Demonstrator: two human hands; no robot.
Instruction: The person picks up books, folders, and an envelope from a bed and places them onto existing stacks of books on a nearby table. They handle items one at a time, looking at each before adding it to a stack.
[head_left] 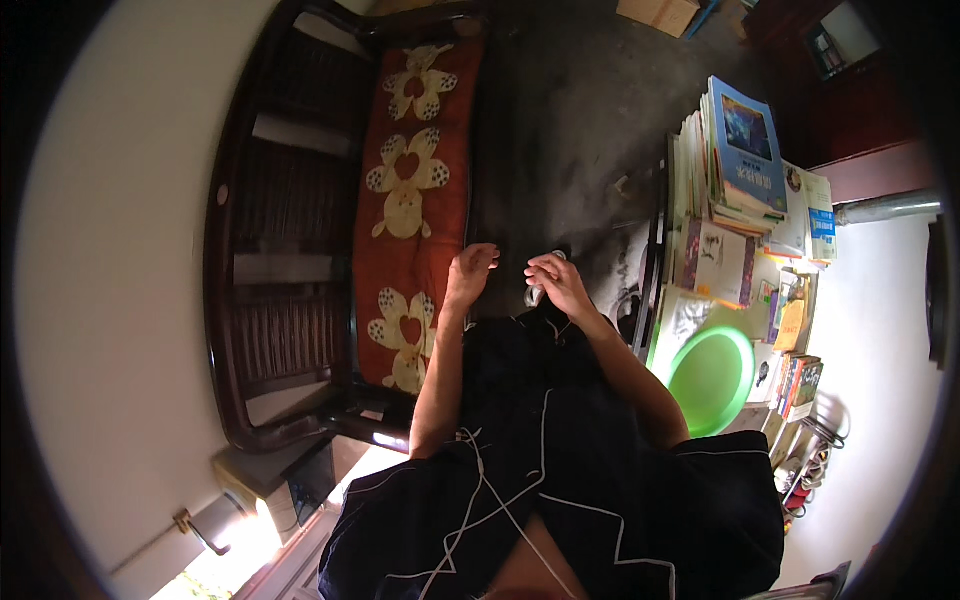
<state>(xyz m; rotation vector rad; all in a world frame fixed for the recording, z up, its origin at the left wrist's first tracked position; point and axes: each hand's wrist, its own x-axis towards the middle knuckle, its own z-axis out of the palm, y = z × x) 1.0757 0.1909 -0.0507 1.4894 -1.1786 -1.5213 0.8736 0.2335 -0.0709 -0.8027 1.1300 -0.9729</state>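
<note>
Cushion (412, 205) is lying at 11 o'clock from the left hand (472, 272), looking soft and light, its 3 o'clock edge offering the likeliest grip. That hand is hovering half-open, seemingly empty; whether the right hand (558, 282) is holding anything, I cannot tell.

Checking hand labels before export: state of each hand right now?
Left hand: open, fingers loosely curled, nothing visible in it.
Right hand: fingers bent; pale object shows beside it, whether held cannot be told.
</note>
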